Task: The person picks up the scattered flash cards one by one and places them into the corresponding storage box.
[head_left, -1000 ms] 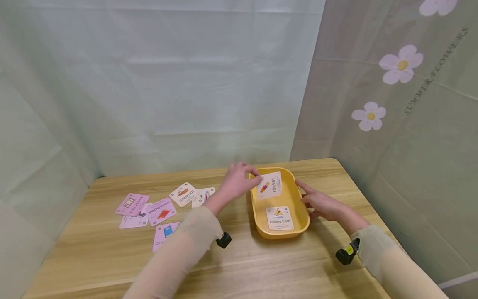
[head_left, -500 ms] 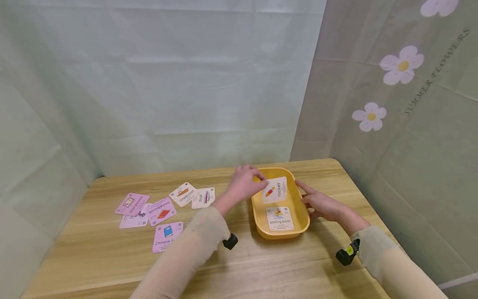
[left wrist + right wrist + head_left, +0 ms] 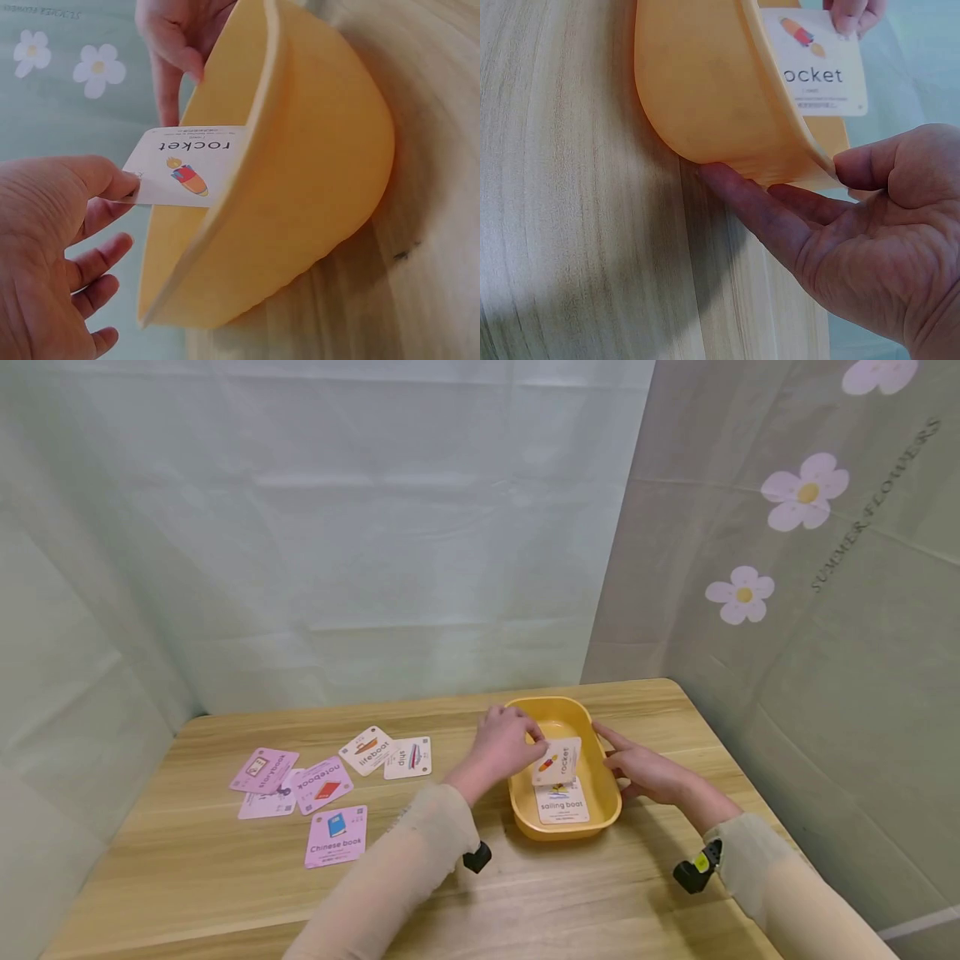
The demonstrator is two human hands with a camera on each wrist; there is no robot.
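1x L hand [image 3: 502, 745]: thumb & index fingers pinched rocket card [image 3: 557, 762] nr. one corner; other fingers loosely bent, held nothing
1x rocket card: white, sq. w/ rounded corners, held at opening of yellow tub [image 3: 566, 832], tilted, partly overlapping sailing boat card [image 3: 562, 807] as seen from head cam; whether the two touched, couldn't tell
1x R hand [image 3: 651, 772]: gripped tub's R side, thumb at rim, fingers agst. outer wall
1x yellow tub: rounded rect., stood on wood-grain table [image 3: 570, 902]; sailing boat card lay face up inside, nr. end
6x cards, L of tub, on table: lifeboat card [image 3: 369, 750] touching ship card [image 3: 408, 758]; pink grp. of storybook card [image 3: 264, 770], notebook card [image 3: 325, 787] & a part-covered card [image 3: 261, 806], title mostly hidden; Chinese book card [image 3: 337, 837] just apart, nearer wearer
Backdrop: pale cloth [image 3: 345, 527]; flower-print cloth [image 3: 847, 635] at R, lettered "SUMMER FLOWERS"
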